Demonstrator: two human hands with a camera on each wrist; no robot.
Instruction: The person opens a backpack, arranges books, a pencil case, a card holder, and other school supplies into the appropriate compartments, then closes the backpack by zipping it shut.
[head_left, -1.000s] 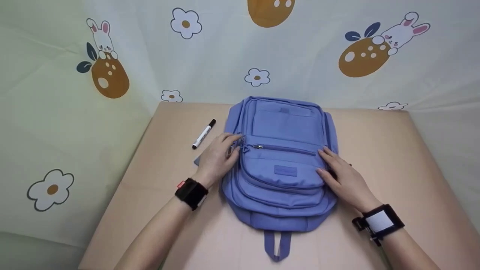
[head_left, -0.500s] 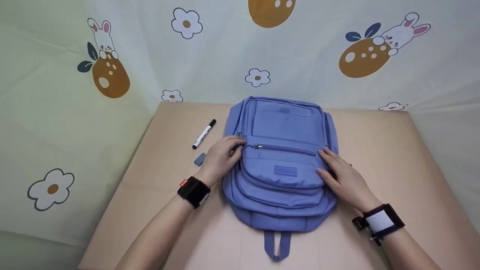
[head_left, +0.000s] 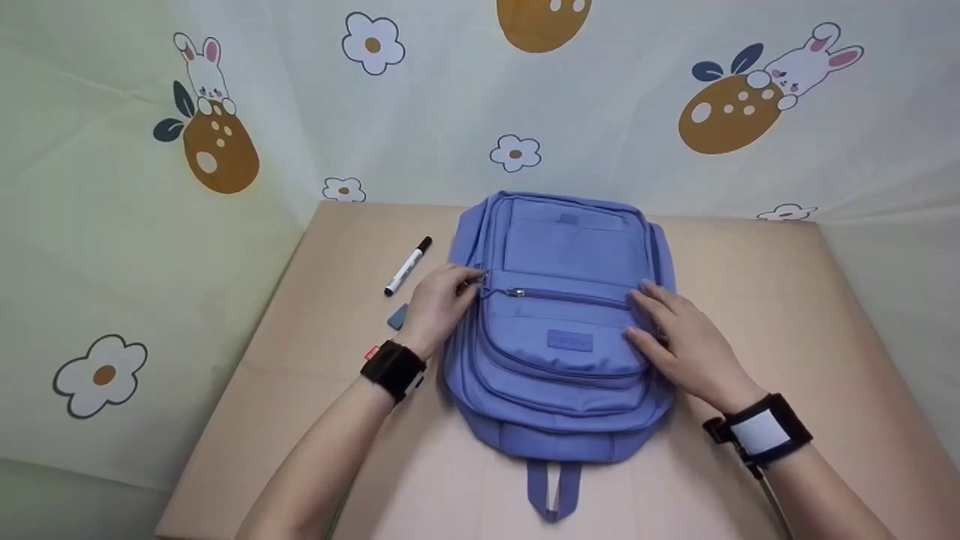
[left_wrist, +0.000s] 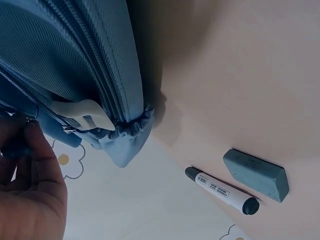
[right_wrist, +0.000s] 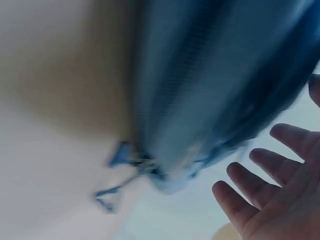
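A blue-purple backpack [head_left: 577,251] lies front side up on the table, its top loop pointing toward me. My left hand [head_left: 435,304] is at its left side and pinches a zipper pull [left_wrist: 31,120] between thumb and fingers, at the end of the front pocket's curved zipper. On the right side, my right hand [head_left: 690,345] has its fingers spread over the edge of the bag; the right wrist view shows them straight, holding nothing. A short front zipper [head_left: 574,298] runs across the middle, its metal slider at the left end.
Left of the backpack lie a white marker with black ends [head_left: 408,266] and a blue-grey eraser block [left_wrist: 256,174], partly hidden by my left hand in the head view. A printed cloth wall [head_left: 442,105] stands behind the table [head_left: 757,300].
My left hand first fingers the zipper pulls at the bag's left side, then pinches one. The right hand shifts slightly up and inward, its fingers lifting. The backpack stays in place.
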